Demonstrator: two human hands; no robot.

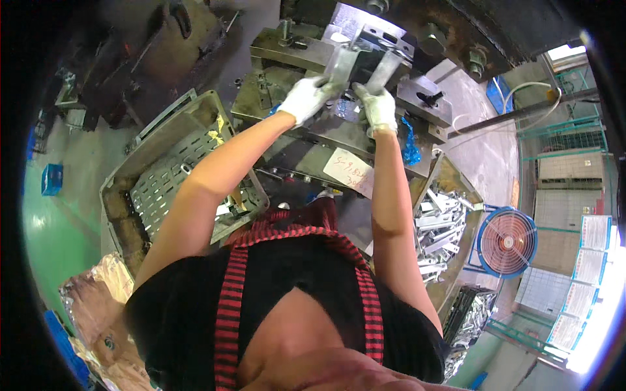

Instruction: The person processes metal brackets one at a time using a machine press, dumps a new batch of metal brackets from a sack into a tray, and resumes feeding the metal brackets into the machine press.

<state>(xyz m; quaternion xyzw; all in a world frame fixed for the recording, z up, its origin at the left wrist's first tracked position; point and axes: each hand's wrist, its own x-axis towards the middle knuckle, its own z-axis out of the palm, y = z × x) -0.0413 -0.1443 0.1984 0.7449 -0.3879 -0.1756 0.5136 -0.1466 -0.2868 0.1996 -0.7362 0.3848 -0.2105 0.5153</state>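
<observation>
A left bin (122, 193) and a right bin (448, 176), two in all, flank one steel fixture (293, 49). At it, a left strip (343, 64) and a right strip (386, 70), two pale metal lengths, point forward, each just ahead of the hand on its side: the left hand (305, 100) seems to pinch the left strip's near end; whether the right hand (378, 109) grips the right strip, I cannot tell.

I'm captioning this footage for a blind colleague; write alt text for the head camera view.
White-gloved left hand and right hand at two shiny metal pieces on a machine, seen from above. A bin stands to the left; loose metal parts and a blue-rimmed fan are to the right.
</observation>
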